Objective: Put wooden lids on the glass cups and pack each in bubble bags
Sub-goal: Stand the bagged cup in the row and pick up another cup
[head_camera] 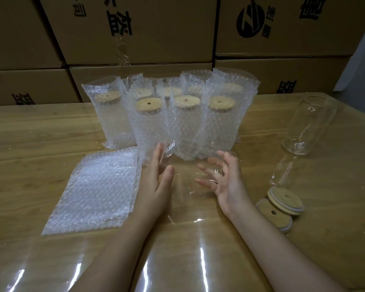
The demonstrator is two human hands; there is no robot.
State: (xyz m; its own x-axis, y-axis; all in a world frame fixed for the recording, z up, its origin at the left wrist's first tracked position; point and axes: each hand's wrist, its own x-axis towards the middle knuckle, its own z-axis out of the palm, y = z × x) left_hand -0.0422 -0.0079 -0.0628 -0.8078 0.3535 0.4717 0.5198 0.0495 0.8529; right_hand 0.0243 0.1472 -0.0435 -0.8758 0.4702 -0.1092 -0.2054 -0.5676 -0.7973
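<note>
- L hand [158,178]: pressed flat, fingers straight, against one side of glass cup [188,175], front-centre of desk [51,133].
- R hand [226,178]: curled spread fingers round other side – prob. steadied for lidding.
- Kept wooden lids [285,199] by R hand, flat bubble bags [97,186] by L – easy reach.
- Stood packed cups [185,123] at back, out of way; spare glass [310,127] far R, unlidded.

The bare left forearm [118,249] and bare right forearm [272,239] end in a slim-fingered left hand [156,182] and right hand [228,182], the nails short and plain.
</note>
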